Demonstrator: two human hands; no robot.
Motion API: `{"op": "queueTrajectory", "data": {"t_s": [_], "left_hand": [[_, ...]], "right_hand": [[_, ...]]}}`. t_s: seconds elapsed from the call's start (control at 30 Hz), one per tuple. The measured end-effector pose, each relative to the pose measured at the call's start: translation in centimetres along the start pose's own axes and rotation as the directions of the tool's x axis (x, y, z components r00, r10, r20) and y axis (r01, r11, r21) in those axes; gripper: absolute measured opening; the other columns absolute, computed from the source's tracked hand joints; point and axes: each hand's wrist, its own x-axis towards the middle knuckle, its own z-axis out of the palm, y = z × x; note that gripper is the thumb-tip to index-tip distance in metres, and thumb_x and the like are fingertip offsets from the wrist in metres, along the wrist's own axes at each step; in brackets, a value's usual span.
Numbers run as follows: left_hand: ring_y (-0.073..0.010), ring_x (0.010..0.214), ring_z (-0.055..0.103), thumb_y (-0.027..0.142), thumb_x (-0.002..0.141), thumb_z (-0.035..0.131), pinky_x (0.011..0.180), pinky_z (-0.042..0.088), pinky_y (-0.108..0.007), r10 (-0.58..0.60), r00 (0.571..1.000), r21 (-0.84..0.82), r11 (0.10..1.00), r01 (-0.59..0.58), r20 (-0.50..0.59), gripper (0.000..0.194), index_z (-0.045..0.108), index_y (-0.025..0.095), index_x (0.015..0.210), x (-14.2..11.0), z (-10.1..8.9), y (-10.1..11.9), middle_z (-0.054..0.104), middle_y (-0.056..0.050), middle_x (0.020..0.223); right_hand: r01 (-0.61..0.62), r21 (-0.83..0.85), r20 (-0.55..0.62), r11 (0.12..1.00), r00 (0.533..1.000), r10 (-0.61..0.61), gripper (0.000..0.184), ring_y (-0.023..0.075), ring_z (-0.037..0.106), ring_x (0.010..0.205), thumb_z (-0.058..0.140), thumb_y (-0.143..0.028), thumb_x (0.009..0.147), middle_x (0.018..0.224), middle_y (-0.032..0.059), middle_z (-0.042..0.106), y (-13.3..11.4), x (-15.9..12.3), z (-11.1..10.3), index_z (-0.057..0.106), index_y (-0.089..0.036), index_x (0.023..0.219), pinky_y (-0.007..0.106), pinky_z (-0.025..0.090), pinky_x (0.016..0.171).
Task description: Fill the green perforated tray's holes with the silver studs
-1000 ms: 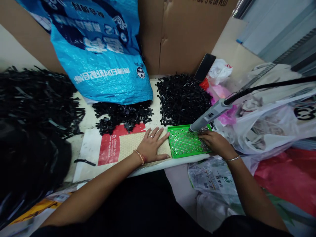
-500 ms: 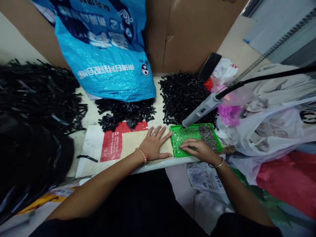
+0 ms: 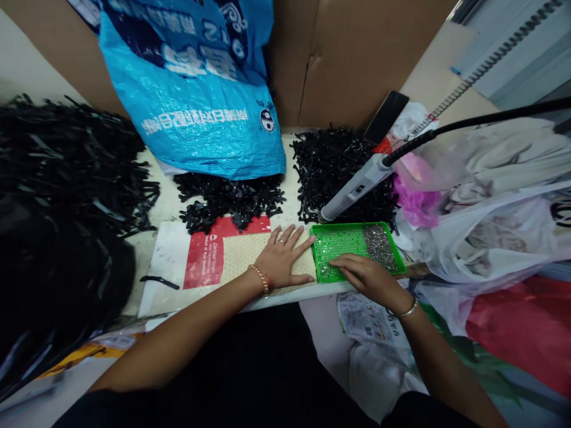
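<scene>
L hand (image 3: 279, 263) spread flat by green tray (image 3: 326, 277); R hand (image 3: 372, 278) bunched over it, pinch unclear. Tray nr worktop (image 3: 290, 181) edge: wrist bump cld spill metal bits (image 3: 381, 244).

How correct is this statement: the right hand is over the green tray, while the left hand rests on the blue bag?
Not quite: the head view shows the left hand resting on the pale patterned sheet, not on the blue bag farther back. The right hand is indeed over the green tray.
</scene>
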Motion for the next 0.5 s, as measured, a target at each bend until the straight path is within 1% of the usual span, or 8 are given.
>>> {"op": "queueTrajectory", "data": {"t_s": [0.1, 0.17, 0.27, 0.37, 0.43, 0.5], "left_hand": [[-0.0381, 0.149, 0.018, 0.084, 0.082, 0.044, 0.119, 0.009, -0.058, 0.001, 1.000, 0.005, 1.000, -0.001, -0.004, 0.099, 0.019, 0.027, 0.159, 0.0, 0.0, 0.0, 0.020, -0.016, 0.163], [-0.0383, 0.149, 0.018, 0.084, 0.082, 0.044, 0.119, 0.010, -0.058, 0.001, 1.000, 0.006, 1.000, -0.001, -0.001, 0.099, 0.020, 0.026, 0.159, 0.0, 0.0, 0.0, 0.021, -0.016, 0.163], [-0.0383, 0.149, 0.018, 0.084, 0.082, 0.044, 0.119, 0.009, -0.058, 0.003, 1.000, -0.002, 1.000, -0.003, -0.001, 0.099, 0.021, 0.026, 0.159, 0.0, 0.0, 0.0, 0.021, -0.016, 0.163], [-0.0386, 0.149, 0.019, 0.083, 0.082, 0.046, 0.119, 0.009, -0.058, 0.003, 1.000, -0.010, 1.000, -0.003, -0.007, 0.099, 0.020, 0.027, 0.159, -0.1, 0.1, -0.1, 0.020, -0.015, 0.163], [-0.0387, 0.148, 0.019, 0.083, 0.082, 0.047, 0.119, 0.009, -0.058, 0.004, 1.000, -0.005, 1.000, -0.004, -0.010, 0.099, 0.020, 0.027, 0.159, -0.1, 0.2, -0.1, 0.020, -0.015, 0.163], [-0.0389, 0.148, 0.020, 0.082, 0.082, 0.048, 0.119, 0.010, -0.058, 0.004, 1.000, 0.005, 1.000, -0.004, -0.006, 0.099, 0.021, 0.026, 0.159, 0.0, 0.1, 0.0, 0.020, -0.016, 0.163]], "right_hand": [[0.068, -0.096, 0.042, 0.993, 0.997, -0.064, 0.032, 0.0262, 0.059, 0.116, 0.050, -0.032, 0.102, 0.123, 0.0094, 0.064, -0.7, -0.1, 0.6, 0.061, -0.028, 0.131, 0.046, 0.050, 0.098], [0.107, -0.162, 0.073, 0.981, 0.993, -0.096, 0.032, 0.0286, 0.057, 0.118, 0.052, -0.037, 0.101, 0.125, 0.0101, 0.063, -0.7, -0.4, 0.9, 0.062, -0.028, 0.130, 0.049, 0.048, 0.099], [0.084, -0.234, 0.046, 0.969, 0.996, -0.075, 0.032, 0.0295, 0.057, 0.116, 0.053, -0.039, 0.100, 0.124, 0.0110, 0.063, 0.2, -1.3, 0.6, 0.064, -0.026, 0.127, 0.049, 0.048, 0.097], [0.050, -0.248, -0.006, 0.968, 0.999, -0.053, 0.032, 0.0283, 0.060, 0.112, 0.052, -0.040, 0.100, 0.121, 0.0114, 0.064, 1.0, -1.7, 0.0, 0.065, -0.024, 0.125, 0.048, 0.050, 0.095], [0.063, -0.226, -0.015, 0.972, 0.998, -0.068, 0.034, 0.0273, 0.059, 0.114, 0.049, -0.038, 0.102, 0.125, 0.0115, 0.063, 0.9, -1.2, 0.2, 0.063, -0.024, 0.130, 0.047, 0.050, 0.096], [0.098, -0.208, 0.005, 0.973, 0.995, -0.099, 0.037, 0.0272, 0.057, 0.119, 0.047, -0.038, 0.103, 0.129, 0.0115, 0.061, 0.5, -0.4, 0.8, 0.059, -0.023, 0.134, 0.048, 0.049, 0.099]]}}
